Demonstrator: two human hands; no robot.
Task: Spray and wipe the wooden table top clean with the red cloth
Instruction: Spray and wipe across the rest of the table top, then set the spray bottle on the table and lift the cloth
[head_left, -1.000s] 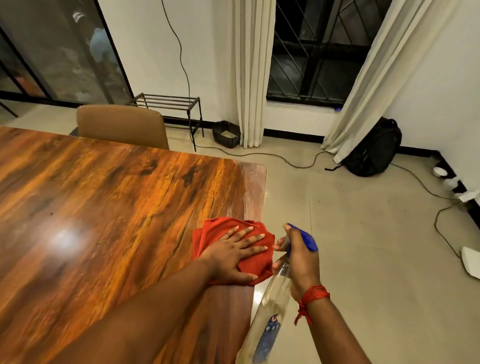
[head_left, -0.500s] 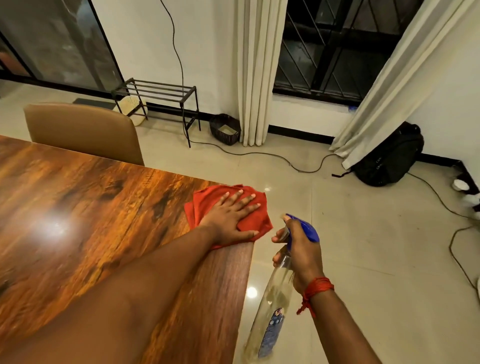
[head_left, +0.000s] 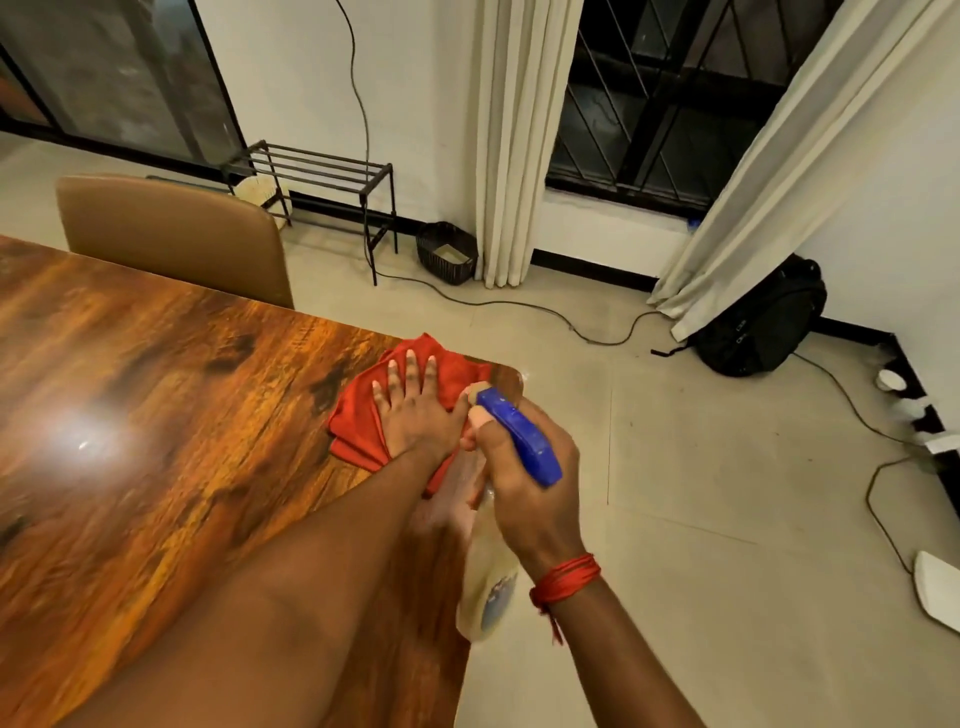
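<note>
The glossy wooden table top (head_left: 156, 415) fills the left half of the view. A red cloth (head_left: 358, 410) lies crumpled near the table's far right corner. My left hand (head_left: 415, 405) presses flat on the cloth, fingers spread. Just to its right, over the table's edge, my right hand (head_left: 524, 488) grips a clear spray bottle (head_left: 488, 587) with a blue trigger head (head_left: 519, 436). The nozzle points toward the cloth and the far corner. A red thread is tied round my right wrist.
A tan chair (head_left: 171, 234) stands behind the table's far edge. On the tiled floor are a black metal rack (head_left: 322, 176), a small dark basket (head_left: 447, 252), a black backpack (head_left: 763, 322), trailing cables (head_left: 519, 306) and white curtains (head_left: 514, 140).
My left hand has slid the cloth along the right edge toward the far corner. My right hand has brought the bottle up and in, close beside the left hand.
</note>
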